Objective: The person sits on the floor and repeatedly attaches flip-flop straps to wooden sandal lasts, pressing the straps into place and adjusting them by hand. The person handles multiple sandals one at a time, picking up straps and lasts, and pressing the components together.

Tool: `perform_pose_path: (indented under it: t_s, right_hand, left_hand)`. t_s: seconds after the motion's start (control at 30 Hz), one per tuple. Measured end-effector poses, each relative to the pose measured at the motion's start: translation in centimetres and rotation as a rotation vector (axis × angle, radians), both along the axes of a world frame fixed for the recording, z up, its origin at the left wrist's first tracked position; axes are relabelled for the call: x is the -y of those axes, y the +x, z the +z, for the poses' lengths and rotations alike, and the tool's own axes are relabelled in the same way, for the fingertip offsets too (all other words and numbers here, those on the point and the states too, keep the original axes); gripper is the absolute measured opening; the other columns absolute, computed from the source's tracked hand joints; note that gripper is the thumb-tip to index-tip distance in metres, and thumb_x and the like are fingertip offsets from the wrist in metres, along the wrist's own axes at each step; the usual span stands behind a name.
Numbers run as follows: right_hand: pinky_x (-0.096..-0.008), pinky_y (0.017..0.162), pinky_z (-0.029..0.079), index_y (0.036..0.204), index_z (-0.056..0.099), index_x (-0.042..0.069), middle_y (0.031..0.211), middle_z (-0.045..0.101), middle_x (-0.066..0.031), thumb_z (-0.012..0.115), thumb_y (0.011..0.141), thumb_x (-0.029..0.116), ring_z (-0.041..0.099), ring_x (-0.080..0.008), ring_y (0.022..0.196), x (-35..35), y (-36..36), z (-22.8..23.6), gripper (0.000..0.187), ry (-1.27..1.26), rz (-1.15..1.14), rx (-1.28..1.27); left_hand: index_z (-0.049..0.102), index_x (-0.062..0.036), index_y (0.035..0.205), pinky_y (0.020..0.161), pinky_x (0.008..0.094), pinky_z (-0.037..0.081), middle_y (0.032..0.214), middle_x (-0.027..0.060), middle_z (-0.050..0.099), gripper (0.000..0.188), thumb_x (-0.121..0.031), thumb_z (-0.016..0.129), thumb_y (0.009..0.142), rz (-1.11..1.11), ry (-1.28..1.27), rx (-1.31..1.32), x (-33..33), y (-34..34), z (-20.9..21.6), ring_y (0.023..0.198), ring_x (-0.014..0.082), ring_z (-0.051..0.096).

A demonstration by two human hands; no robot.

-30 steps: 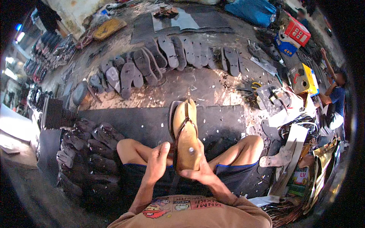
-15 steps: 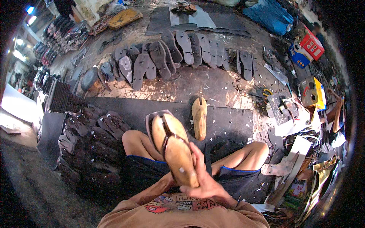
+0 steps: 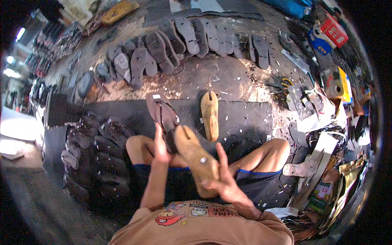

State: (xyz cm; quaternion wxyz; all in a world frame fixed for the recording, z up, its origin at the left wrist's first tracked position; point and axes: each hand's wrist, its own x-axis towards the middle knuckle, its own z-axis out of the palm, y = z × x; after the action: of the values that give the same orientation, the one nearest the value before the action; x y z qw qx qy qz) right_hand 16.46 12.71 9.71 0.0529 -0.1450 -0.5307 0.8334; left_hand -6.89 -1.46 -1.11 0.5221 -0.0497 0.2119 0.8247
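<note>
My left hand [image 3: 162, 147] grips a dark brown flip-flop [image 3: 157, 107], its toe pointing away and a thin strap across its top. A wooden shoe last [image 3: 192, 151], slotted at the toe, is in my right hand [image 3: 226, 183], which closes round its heel end. The last slants across my lap, just right of the flip-flop and overlapping its edge. Beyond my knees a second wooden last [image 3: 210, 118] lies on the dark mat [image 3: 245, 118].
Several grey soles [image 3: 185, 36] form a row on the floor ahead. Dark finished sandals [image 3: 98, 151] are piled at my left. To my right lie scissors [image 3: 287, 83], a yellow box [image 3: 341, 83], a red box [image 3: 334, 30] and scraps.
The flip-flop has come off the last and moved left in my left hand. The last now sits bare in my right hand. The whole view has also shifted a little.
</note>
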Motion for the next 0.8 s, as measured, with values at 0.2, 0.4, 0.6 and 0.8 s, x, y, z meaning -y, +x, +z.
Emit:
perform_pose_path:
  t_s: [0.2, 0.4, 0.6, 0.8]
  right_hand:
    - [-0.0404, 0.099, 0.054, 0.17, 0.011, 0.009, 0.141, 0.055, -0.0281, 0.061, 0.092, 0.002, 0.061, -0.0305, 0.123, -13.3, -2.2, -14.7, 0.093, 0.974, -0.325, 0.199]
    - [-0.0528, 0.128, 0.027, 0.16, 0.041, 0.001, 0.166, 0.037, -0.0264, 0.09, 0.08, 0.021, 0.033, -0.0429, 0.156, -7.1, -7.4, 2.9, 0.096, 1.273, -0.181, -0.28]
    - [-0.0483, 0.12, 0.042, 0.159, 0.043, 0.003, 0.143, 0.065, -0.021, 0.101, 0.067, 0.024, 0.059, -0.0349, 0.137, -9.1, -9.8, 1.8, 0.11, 0.72, 0.017, -0.101]
    - [-0.0483, 0.122, 0.041, 0.158, 0.045, 0.004, 0.155, 0.052, -0.0235, 0.093, 0.079, 0.023, 0.049, -0.0403, 0.146, -10.9, -11.0, 2.2, 0.094, 1.067, 0.436, 0.054]
  left_hand:
    - [0.042, -0.0164, 0.155, 0.073, 0.0302, 0.045, 0.118, 0.0066, 0.05, 0.067, -0.06, 0.055, 0.106, -0.138, 0.24, 0.03, -1.4, 6.3, 4.6, 0.085, 0.0142, 0.047]
    - [0.055, -0.0052, 0.135, 0.067, 0.0266, 0.046, 0.095, 0.0006, 0.057, 0.08, -0.076, 0.052, 0.099, -0.408, 0.231, -0.091, 0.7, 10.1, 4.7, 0.078, 0.0107, 0.054]
    - [0.066, -0.0043, 0.133, 0.083, 0.0347, 0.055, 0.107, 0.0061, 0.071, 0.039, -0.019, 0.076, 0.098, -0.218, -0.42, -0.909, 3.4, 14.0, 6.0, 0.097, 0.0169, 0.067]
    - [0.07, 0.0014, 0.109, 0.081, 0.038, 0.056, 0.098, 0.0085, 0.07, 0.024, -0.019, 0.074, 0.097, 0.782, -1.308, -0.657, 14.0, 1.5, 7.8, 0.09, 0.0214, 0.065]
